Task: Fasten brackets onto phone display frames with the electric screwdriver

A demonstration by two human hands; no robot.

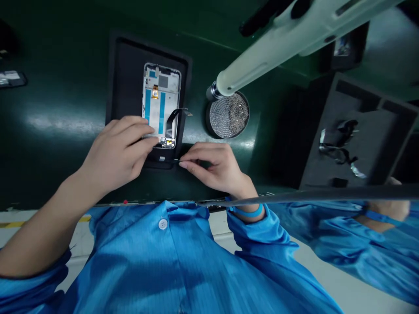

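Note:
An opened phone frame [162,102], white with blue strips inside, lies in a black fixture tray [124,74] on the green bench. A black flex cable [175,117] arches up from its right side. My left hand [118,148] rests on the frame's near end, fingers pressing it down. My right hand [212,168] sits just right of the tray's near corner. Its thumb and forefinger pinch a small dark part [178,160] that is too small to identify.
A round dish of tiny screws [229,115] stands right of the tray, under a hanging white electric screwdriver [278,48]. A black foam tray [376,131] at right holds loose parts [340,141]. Another person's hand [393,209] and blue sleeve are at the right edge.

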